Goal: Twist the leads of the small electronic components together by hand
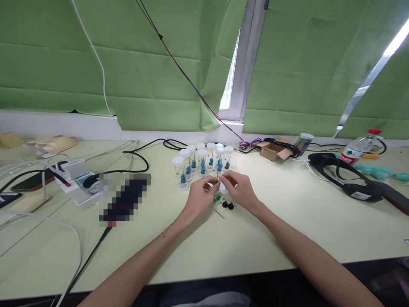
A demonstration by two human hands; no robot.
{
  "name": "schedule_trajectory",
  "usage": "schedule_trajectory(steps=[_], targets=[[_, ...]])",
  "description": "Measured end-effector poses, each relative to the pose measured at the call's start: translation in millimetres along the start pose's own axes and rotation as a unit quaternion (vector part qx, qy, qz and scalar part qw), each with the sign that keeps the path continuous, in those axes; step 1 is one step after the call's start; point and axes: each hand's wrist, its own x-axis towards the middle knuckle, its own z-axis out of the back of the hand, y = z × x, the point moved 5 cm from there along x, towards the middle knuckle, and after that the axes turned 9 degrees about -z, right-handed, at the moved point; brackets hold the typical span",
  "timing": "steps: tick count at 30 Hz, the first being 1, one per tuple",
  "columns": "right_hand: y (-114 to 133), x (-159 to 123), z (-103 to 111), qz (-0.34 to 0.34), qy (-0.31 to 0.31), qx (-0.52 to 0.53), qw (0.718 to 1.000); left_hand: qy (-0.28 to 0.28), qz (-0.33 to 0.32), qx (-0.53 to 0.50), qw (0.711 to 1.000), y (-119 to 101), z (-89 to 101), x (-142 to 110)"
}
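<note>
My left hand [203,192] and my right hand [238,187] meet over the table, fingertips close together. The left fingers pinch a thin dark rod [217,175] that stands roughly upright. My right thumb and forefinger are closed at the same spot; what they grip is too small to make out. Behind them stand several clear tubes with white lids [183,175], most with blue pieces inside. Below the hands lie a small green piece [217,198], two black round pieces [228,205] and a thin metal rod [219,212]. My right hand partly hides a white lid [223,188].
At left are a blurred-out dark device [126,200], a white power strip [78,183] and tangled cables. An open cardboard box [276,150] and a printed can [303,143] stand at the back. To the right are a black headset [358,187] and a plastic bottle [359,149].
</note>
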Motion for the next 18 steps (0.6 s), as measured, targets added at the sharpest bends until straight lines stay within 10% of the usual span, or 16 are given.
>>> schedule_trajectory(steps=[18], targets=[[-28, 11, 4, -0.011, 0.016, -0.179, 0.984, -0.026, 0.170, -0.228, 0.958, 23, -3.2, -2]])
